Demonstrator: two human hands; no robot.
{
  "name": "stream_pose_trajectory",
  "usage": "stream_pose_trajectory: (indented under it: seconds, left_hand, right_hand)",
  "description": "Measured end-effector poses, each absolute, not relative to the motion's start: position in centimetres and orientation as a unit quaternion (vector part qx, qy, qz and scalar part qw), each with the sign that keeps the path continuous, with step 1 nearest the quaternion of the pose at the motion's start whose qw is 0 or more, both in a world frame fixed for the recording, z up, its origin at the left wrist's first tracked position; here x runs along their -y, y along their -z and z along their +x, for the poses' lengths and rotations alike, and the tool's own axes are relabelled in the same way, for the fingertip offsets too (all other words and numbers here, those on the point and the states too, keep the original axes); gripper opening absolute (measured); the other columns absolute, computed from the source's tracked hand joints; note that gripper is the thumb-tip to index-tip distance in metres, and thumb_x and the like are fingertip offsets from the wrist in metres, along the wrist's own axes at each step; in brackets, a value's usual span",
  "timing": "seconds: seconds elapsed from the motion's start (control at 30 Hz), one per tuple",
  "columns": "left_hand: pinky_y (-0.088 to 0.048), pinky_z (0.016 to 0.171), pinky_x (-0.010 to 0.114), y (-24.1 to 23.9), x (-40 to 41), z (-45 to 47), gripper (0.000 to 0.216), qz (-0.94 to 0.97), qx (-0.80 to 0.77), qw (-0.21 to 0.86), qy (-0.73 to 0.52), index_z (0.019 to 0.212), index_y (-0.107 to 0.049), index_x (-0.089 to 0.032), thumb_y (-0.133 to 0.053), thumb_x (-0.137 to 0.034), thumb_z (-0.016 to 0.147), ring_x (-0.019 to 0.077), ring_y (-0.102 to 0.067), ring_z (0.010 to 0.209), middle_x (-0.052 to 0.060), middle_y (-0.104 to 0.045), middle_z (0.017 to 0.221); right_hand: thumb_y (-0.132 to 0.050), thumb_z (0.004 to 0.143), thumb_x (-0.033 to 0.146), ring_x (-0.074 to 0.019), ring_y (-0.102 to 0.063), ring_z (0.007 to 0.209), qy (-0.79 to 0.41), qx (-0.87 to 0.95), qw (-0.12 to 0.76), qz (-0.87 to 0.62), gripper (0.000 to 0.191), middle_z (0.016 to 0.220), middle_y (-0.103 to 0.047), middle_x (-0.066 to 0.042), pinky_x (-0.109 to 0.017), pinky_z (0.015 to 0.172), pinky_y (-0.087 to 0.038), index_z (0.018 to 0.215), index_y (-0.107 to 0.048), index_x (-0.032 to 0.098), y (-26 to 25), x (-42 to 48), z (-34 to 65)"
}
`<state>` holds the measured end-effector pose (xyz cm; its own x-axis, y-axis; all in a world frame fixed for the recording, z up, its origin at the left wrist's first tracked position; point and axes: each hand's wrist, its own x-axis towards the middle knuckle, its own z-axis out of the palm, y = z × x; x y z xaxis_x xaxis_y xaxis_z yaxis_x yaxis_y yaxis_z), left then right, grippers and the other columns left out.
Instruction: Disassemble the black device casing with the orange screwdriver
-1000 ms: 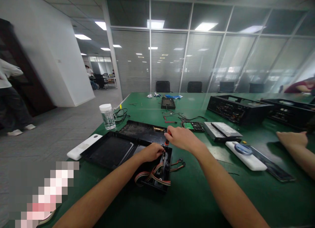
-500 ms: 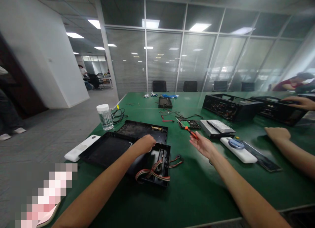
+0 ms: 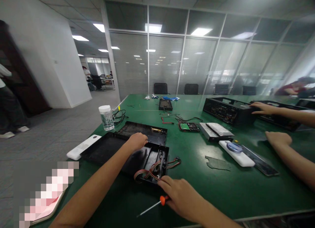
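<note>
A black plastic computer casing [image 3: 103,149] lies on the green table in front of me. My left hand [image 3: 137,141] is closed at its far rim, fingers curled over the edge. Close to the casing's near right corner is my right hand [image 3: 182,195]. It grips a screwdriver [image 3: 162,200] with an orange-red handle, its metal shaft pointing down and left. The thumb and forefinger touch the corner beside a striped ribbon of wires [image 3: 147,172]. Behind the casing rests another black panel [image 3: 140,129] with a brass-coloured strip.
To the left stand a clear bottle [image 3: 107,118] and a white device [image 3: 82,147]. Rightward lie a green circuit board [image 3: 188,126], metal drives [image 3: 216,131], a white power bank [image 3: 236,153] and a thin dark plate [image 3: 218,163]. Another person's hand [image 3: 264,108] touches a black chassis [image 3: 228,110].
My right hand has swung down and left with the screwdriver to the casing's near corner. My left hand has slid slightly left. The co-worker's hand has moved left onto the chassis.
</note>
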<state>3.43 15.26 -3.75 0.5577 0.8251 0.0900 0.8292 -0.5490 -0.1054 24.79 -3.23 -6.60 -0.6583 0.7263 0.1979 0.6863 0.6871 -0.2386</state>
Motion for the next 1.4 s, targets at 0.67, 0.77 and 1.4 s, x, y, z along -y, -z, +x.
stream_pose_trajectory:
  seconds: [0.67,0.77,1.4]
  left_hand:
    - [-0.040,0.071,0.023,0.6,-18.9,4.0,0.008,-0.963,0.242,0.114,-0.033,0.079,-0.064,-0.017,-0.064,-0.022,0.073,0.0179,-0.057,0.080,0.005,-0.063,0.081]
    - [-0.040,0.072,0.024,-3.4,-15.6,3.0,0.009,-0.963,0.234,0.135,-0.001,0.082,-0.062,-0.018,-0.058,-0.025,0.078,0.0167,-0.056,0.078,0.004,-0.061,0.080]
    - [-0.043,0.065,0.024,2.3,-0.7,-1.5,0.003,-0.956,0.278,0.049,-0.082,0.075,-0.059,-0.018,-0.061,-0.016,0.075,0.0159,-0.057,0.075,0.002,-0.062,0.077]
  right_hand:
    - [-0.050,0.081,0.022,-0.0162,-0.059,0.069,0.016,0.845,0.103,-0.524,0.019,0.092,-0.058,-0.002,-0.025,0.057,-0.039,0.099,-0.049,0.026,8.3,5.9,27.3]
    - [-0.045,0.085,0.029,-0.0179,-0.060,0.075,0.022,0.850,0.088,-0.520,0.019,0.092,-0.059,-0.004,-0.026,0.061,-0.041,0.103,-0.049,0.024,7.6,2.1,26.7]
    - [-0.042,0.086,0.028,-0.0216,-0.056,0.101,0.060,0.896,0.141,-0.417,0.047,0.144,-0.020,-0.009,-0.035,0.083,-0.045,0.133,-0.034,0.030,9.7,-12.3,30.6]
